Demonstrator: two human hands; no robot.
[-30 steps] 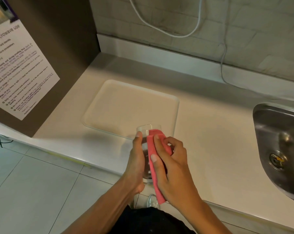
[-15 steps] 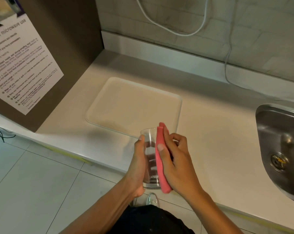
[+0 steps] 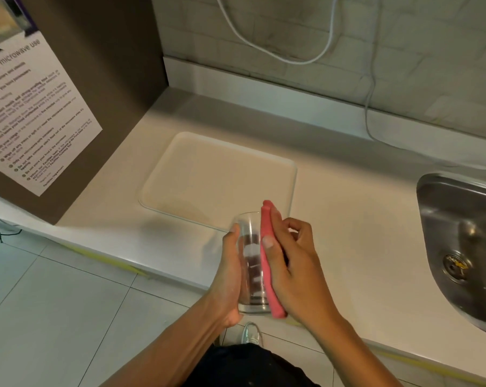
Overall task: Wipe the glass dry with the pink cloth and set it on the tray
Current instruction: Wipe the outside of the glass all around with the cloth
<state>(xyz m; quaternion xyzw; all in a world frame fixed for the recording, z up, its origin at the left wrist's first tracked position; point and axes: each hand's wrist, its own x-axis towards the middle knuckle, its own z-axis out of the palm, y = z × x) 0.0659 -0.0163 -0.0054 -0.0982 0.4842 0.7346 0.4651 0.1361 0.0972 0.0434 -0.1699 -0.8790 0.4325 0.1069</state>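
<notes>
A clear drinking glass [image 3: 251, 263] is held upright above the counter's front edge, with my left hand [image 3: 229, 277] wrapped around its left side. My right hand [image 3: 294, 272] presses a folded pink cloth [image 3: 268, 261] flat against the glass's right side, fingers over the cloth. The pale cream tray [image 3: 208, 174] lies flat on the counter just beyond the glass, with nothing on it. The glass's far side is partly hidden by the cloth.
A steel sink [image 3: 459, 247] with a drain sits at the right. A brown cabinet side with a printed microwave notice [image 3: 32, 113] stands at the left. A white cable [image 3: 281, 51] hangs on the tiled wall behind. Floor tiles lie below the counter edge.
The cloth has slid from over the glass's rim to lie along its right side, and my right hand has shifted with it. The glass stays in my left hand.
</notes>
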